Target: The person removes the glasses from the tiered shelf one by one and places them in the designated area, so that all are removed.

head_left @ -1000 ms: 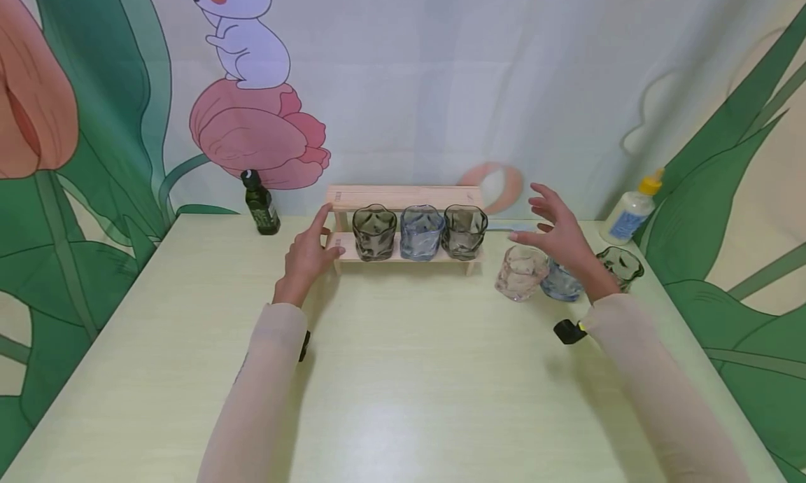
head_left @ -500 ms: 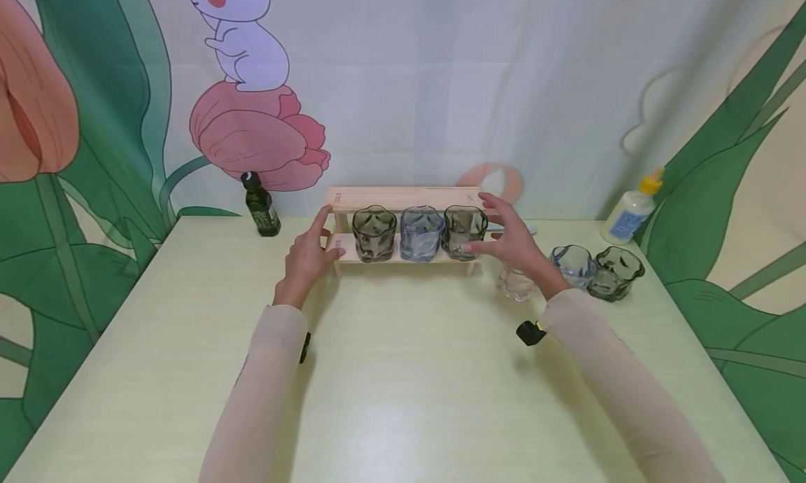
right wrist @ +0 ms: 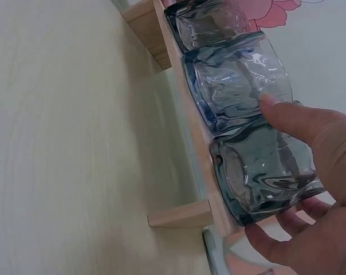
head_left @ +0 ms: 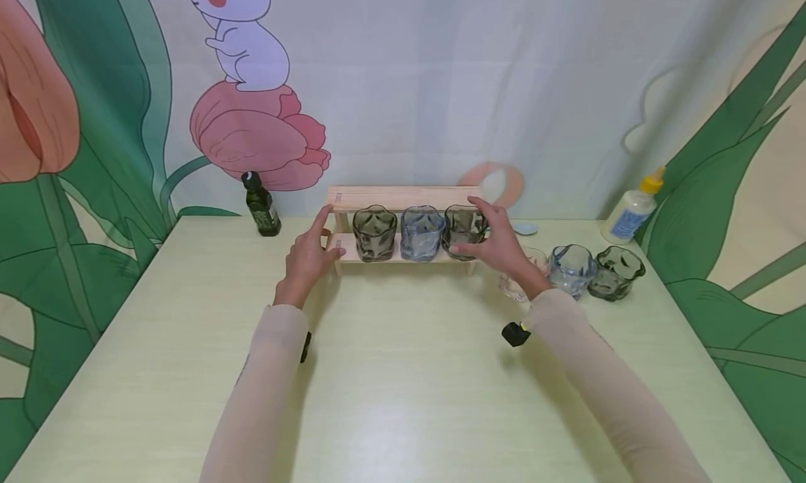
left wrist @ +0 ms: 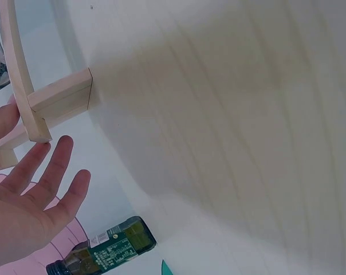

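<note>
Pale green table [head_left: 403, 399] stands before a wall cloth printed with leaves, a pink flower and a white cartoon animal. At far left on the table, near the wall, stands a dark green bottle [head_left: 260, 204], upright.

Left hand [head_left: 306, 253] rests at the left end of the wooden rack [head_left: 403, 197]. Its fingers are straight and slightly spread; the thumb lies against the lower shelf and the fingertips [left wrist: 44, 150] touch the end post. It grips nothing.

On the rack's lower shelf stand three glasses in a row, touching or nearly so: an olive glass [head_left: 374, 232], a blue glass [head_left: 421, 232], and a grey-green glass [head_left: 464, 229].

Right hand [head_left: 500, 241] cups the grey-green glass from the right. Thumb and fingers [right wrist: 299, 123] are curved around its wall, moderately open, in contact with the glass; the glass sits on the shelf.

Right of the rack, on the table, stand a clear glass [head_left: 525, 273] partly hidden by the wrist, a pale blue glass [head_left: 571, 267], and a dark green glass [head_left: 616, 272]. A white glue bottle [head_left: 632, 208] with a yellow cap stands at far right.
</note>
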A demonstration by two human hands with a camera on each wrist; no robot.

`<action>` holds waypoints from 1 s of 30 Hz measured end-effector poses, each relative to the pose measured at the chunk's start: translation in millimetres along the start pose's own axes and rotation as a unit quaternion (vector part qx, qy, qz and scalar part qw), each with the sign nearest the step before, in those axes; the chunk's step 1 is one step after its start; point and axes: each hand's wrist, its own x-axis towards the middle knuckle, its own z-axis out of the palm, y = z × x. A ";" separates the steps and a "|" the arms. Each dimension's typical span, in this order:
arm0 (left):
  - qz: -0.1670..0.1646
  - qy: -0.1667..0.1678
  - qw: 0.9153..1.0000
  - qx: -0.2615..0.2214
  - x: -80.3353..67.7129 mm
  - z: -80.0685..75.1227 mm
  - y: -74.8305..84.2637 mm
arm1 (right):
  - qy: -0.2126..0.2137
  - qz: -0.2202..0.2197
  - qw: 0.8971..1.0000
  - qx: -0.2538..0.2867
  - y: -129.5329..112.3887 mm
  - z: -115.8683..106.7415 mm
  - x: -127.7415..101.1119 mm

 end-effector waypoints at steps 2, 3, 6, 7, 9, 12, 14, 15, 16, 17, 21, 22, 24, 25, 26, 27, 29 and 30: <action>-0.001 0.000 1.000 0.001 -0.1 0.1 0.3 | -0.001 -0.001 1.000 0.005 1.5 2.1 0.3; -0.001 0.000 1.000 0.001 -0.2 0.2 0.4 | 0.000 -0.003 1.000 0.006 2.3 3.2 0.6; -0.003 -0.001 1.000 0.000 -0.6 0.5 0.8 | 0.005 -0.009 1.000 0.004 5.1 6.4 2.5; -0.003 -0.002 1.000 0.000 -0.9 0.4 0.8 | 0.007 -0.011 1.000 0.003 6.0 7.3 3.3; -0.004 -0.002 1.000 -0.001 -1.4 -0.1 0.8 | 0.012 -0.012 1.000 -0.001 7.1 9.3 5.0; -0.004 -0.003 1.000 -0.002 -1.9 -0.9 0.9 | 0.017 -0.009 1.000 -0.003 7.7 11.5 6.7; -0.003 -0.003 1.000 -0.001 -1.9 -1.3 1.1 | 0.020 -0.004 1.000 -0.004 8.2 12.8 7.3; -0.002 -0.003 1.000 0.000 -1.9 -1.4 1.2 | 0.020 -0.001 1.000 -0.005 8.4 13.2 7.5; -0.002 -0.003 1.000 0.000 -1.8 -1.7 1.3 | 0.021 0.002 1.000 -0.006 8.6 13.7 7.9; -0.002 -0.003 1.000 0.001 -1.7 -1.8 1.3 | 0.022 0.005 1.000 -0.008 8.9 14.3 8.4; -0.004 -0.003 1.000 0.000 -1.5 -1.9 1.7 | 0.027 0.012 0.999 -0.017 7.6 15.0 9.1; -0.005 -0.004 1.000 -0.001 -1.4 -1.9 1.8 | 0.028 0.014 0.999 -0.018 6.9 15.1 9.0; -0.007 -0.006 1.000 -0.003 -1.4 -1.8 2.1 | 0.030 0.016 0.999 -0.022 5.9 15.1 8.8; -0.008 -0.007 1.000 -0.004 -1.4 -1.8 2.2 | 0.032 0.016 0.999 -0.023 5.4 15.2 8.6; -0.009 -0.007 1.000 -0.004 -1.5 -1.7 2.3 | 0.033 0.015 0.999 -0.025 5.1 15.2 8.6; -0.010 -0.008 1.000 -0.004 -1.5 -1.7 2.3 | 0.034 0.014 0.999 -0.027 4.9 15.3 8.5; -0.010 -0.008 1.000 -0.003 -1.5 -1.5 2.4 | 0.034 0.011 0.999 -0.030 5.4 15.2 8.3; -0.010 -0.008 1.000 -0.003 -1.5 -1.5 2.6 | 0.034 0.011 0.999 -0.032 5.7 15.0 8.2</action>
